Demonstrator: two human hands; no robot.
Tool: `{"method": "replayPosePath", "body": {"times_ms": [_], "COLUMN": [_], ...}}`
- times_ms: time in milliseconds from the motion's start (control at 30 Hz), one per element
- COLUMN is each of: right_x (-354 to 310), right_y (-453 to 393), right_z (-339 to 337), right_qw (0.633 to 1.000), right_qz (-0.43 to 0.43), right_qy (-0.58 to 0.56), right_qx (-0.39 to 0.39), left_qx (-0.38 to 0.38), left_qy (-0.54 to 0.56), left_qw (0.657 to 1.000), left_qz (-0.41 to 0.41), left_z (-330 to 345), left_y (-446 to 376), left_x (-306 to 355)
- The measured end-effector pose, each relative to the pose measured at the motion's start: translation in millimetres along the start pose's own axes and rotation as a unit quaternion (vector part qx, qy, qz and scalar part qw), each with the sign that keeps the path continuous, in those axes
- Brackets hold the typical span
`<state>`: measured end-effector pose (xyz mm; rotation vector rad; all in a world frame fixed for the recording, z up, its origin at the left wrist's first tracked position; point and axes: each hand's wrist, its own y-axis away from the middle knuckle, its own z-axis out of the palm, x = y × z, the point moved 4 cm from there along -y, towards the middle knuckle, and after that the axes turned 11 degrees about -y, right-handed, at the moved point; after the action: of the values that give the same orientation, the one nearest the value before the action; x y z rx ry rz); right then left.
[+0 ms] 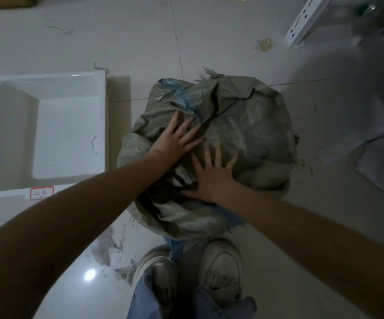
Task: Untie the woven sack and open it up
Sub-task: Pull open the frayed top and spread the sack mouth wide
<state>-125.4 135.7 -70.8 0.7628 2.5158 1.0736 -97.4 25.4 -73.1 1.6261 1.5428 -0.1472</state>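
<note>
Pressing both hands flat, fingers spread and gripping nothing, left hand (177, 138) and right hand (211, 174) part the woven sack (244, 134) on the floor (209, 31); its mouth looks partly open, no tie visible.

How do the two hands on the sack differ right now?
The left hand lies higher up the woven sack, fingers pointing toward the blue patch; the right hand sits nearer the person, by the dark opening. Left fingers lie closer together, right ones splayed wider. Both rest flat, palms down, gripping nothing.
</note>
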Motion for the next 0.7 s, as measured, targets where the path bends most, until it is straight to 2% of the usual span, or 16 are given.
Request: {"method": "replayPosePath", "body": {"times_ms": [67,233,433,533,567,600,633,667,700], "right_x": [9.0,37.7,55.0,44.6,35.5,25.7,16.2,8.5,4.6], "right_y": [1.0,9.1,5.4,4.2,2.6,-4.3,-12.4,-17.6,-24.6], "right_z": [26.3,72.0,74.5,55.6,43.4,28.9,11.6,-6.1,-20.6], "right_qw": [0.999,0.991,0.987,0.99,0.995,0.998,0.983,0.962,0.946], "right_qz": [-0.006,0.024,0.06,0.061,0.036,-0.014,-0.069,-0.101,-0.126], "right_qy": [-0.04,-0.109,-0.115,-0.083,-0.071,-0.052,-0.017,0.006,0.024], "right_qx": [-0.005,-0.076,-0.094,-0.093,-0.054,0.044,0.168,0.254,0.297], "left_qx": [-0.01,-0.053,-0.102,-0.096,-0.079,-0.061,-0.041,-0.028,-0.033], "left_qy": [-0.049,-0.092,-0.08,-0.069,-0.071,-0.065,-0.049,0.0,0.079], "left_qw": [0.999,0.992,0.985,0.986,0.989,0.992,0.994,0.996,0.992], "left_qz": [0.004,-0.068,-0.116,-0.114,-0.105,-0.095,-0.084,-0.08,-0.092], "left_z": [14.0,37.0,59.5,43.6,31.2,15.4,-1.9,-16.8,-26.1], "left_y": [-3.1,-4.1,-4.6,-3.5,-5.0,-7.2,-9.1,-10.3,-10.3], "left_x": [-16.9,-58.8,-66.3,-64.0,-58.1,-49.0,-35.8,-19.2,-1.4]}}
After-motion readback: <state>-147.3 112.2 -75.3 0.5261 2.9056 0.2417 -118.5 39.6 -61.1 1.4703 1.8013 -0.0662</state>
